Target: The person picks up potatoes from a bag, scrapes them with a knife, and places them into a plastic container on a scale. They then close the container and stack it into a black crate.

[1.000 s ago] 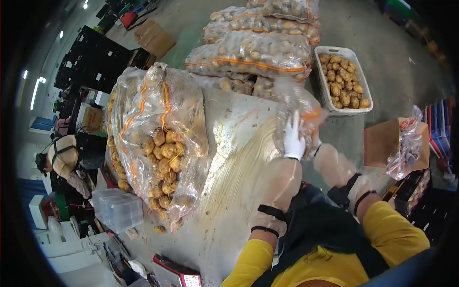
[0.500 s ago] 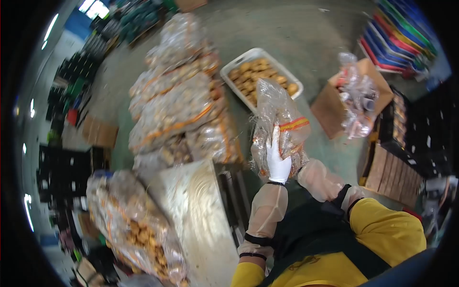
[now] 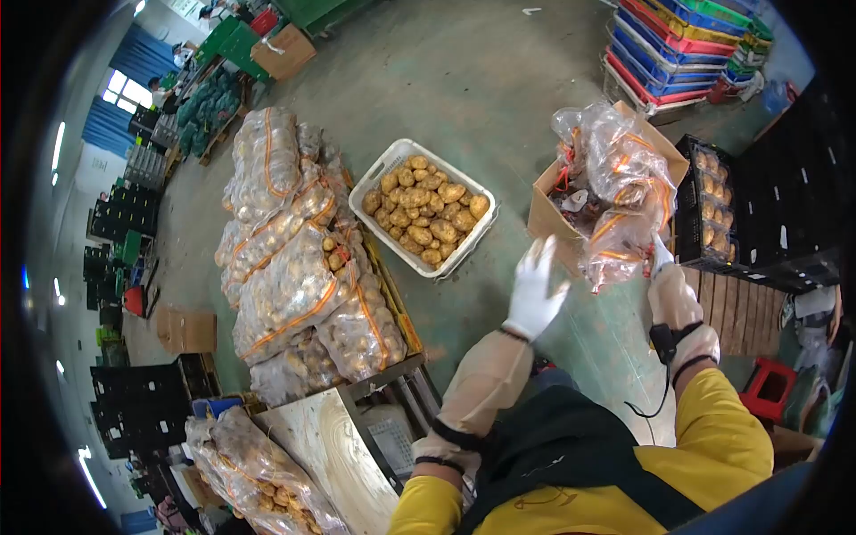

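Observation:
Gloved in white, my left hand [image 3: 537, 290] is raised with its fingers apart, holding nothing, just left of an open cardboard box [image 3: 559, 241]. My right hand [image 3: 660, 256], also white-gloved, is at the box's near right side, its fingers partly hidden against a clear plastic bag [image 3: 627, 169] with orange stripes. The bag lies over the box, which holds more crumpled plastic and some red string. A white crate [image 3: 481, 234] full of potatoes [image 3: 419, 209] stands on the floor to the left of the box.
Filled potato bags [image 3: 294, 276] are stacked at the left, beside a metal table [image 3: 330, 446]. Black crates [image 3: 789, 196] stand at the right by a wooden pallet [image 3: 736, 316]. Colored crates [image 3: 669, 53] are piled at the back right. A red stool [image 3: 769, 388] is at the lower right.
The empty striped bag has moved right, from in front of me onto the cardboard box. My left hand has come off it and opened. The view has shifted, and the whole potato crate now shows.

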Motion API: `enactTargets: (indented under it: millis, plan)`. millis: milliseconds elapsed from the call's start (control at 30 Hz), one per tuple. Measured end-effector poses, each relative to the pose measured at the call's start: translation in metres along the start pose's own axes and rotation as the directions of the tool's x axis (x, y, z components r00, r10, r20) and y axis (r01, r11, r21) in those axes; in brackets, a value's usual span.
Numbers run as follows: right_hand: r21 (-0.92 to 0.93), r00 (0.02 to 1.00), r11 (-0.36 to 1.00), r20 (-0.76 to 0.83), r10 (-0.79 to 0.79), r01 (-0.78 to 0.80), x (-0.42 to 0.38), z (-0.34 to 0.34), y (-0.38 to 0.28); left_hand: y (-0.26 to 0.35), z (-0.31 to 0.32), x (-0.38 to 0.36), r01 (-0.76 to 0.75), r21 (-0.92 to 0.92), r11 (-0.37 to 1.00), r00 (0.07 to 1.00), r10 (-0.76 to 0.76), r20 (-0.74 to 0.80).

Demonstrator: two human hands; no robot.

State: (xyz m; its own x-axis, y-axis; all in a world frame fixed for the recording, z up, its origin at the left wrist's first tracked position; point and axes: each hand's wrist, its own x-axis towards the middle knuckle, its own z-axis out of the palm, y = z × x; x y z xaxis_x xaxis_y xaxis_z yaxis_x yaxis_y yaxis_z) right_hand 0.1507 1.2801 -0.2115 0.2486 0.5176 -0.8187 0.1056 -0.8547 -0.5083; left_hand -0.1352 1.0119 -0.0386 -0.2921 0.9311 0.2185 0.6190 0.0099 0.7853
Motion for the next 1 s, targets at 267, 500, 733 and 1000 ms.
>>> enactTargets:
  millis: [267,500,733,1000]
  plan:
    - [0.143,0.835,0.97,0.494,-0.241,0.196,0.063,0.011,-0.019,-0.111,-0.036,-0.236,0.776,-0.321,0.543,0.546,-0.833,-0.088]
    - [-0.249,0.825,0.824,0.414,-0.384,0.508,0.065,0.118,-0.124,-0.046,-0.09,-0.349,0.825,-0.478,0.3,0.076,-0.898,-0.433]
    - [-0.443,0.655,0.614,0.738,-0.164,0.653,-0.023,0.309,-0.006,0.008,-0.095,-0.442,0.913,-0.369,0.173,-0.109,-0.769,-0.63]
    - [-0.397,0.151,0.356,0.818,0.554,0.846,-0.433,0.278,0.317,0.041,-0.073,-0.599,0.814,-0.576,0.073,-0.444,-0.561,-0.699]
